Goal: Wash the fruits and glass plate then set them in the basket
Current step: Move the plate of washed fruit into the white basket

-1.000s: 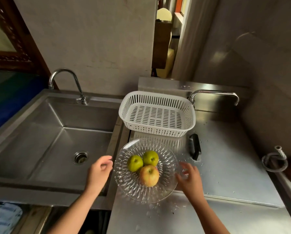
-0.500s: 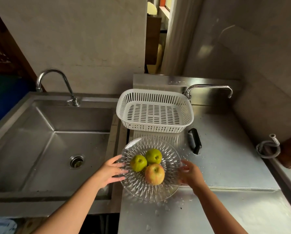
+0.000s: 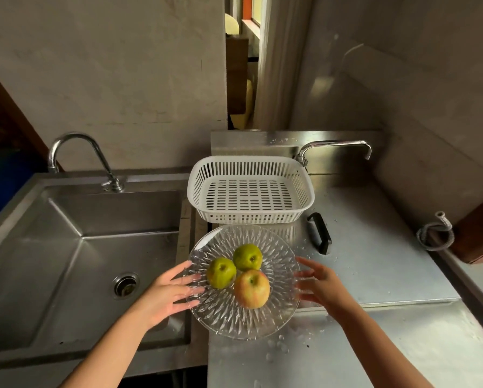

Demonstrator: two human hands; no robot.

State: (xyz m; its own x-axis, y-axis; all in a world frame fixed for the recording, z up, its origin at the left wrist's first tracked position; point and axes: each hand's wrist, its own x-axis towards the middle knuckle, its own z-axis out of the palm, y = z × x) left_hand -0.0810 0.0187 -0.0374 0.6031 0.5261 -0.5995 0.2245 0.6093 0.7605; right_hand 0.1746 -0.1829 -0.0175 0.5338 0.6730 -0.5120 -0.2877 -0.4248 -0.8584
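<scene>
Round, clear cut-glass plate (image 3: 243, 317) with a ribbed petal pattern, lying flat on the steel counter at its left edge, beside the sink. On it three fruits, clustered and touching: two round green fruits, one to the left (image 3: 221, 273) and one behind (image 3: 247, 257), plus a red-and-yellow apple (image 3: 252, 289) nearest the viewer, all stem-dimple up. Just behind the plate, a white rectangular slotted plastic basket (image 3: 250, 217), upright, holding nothing.
</scene>
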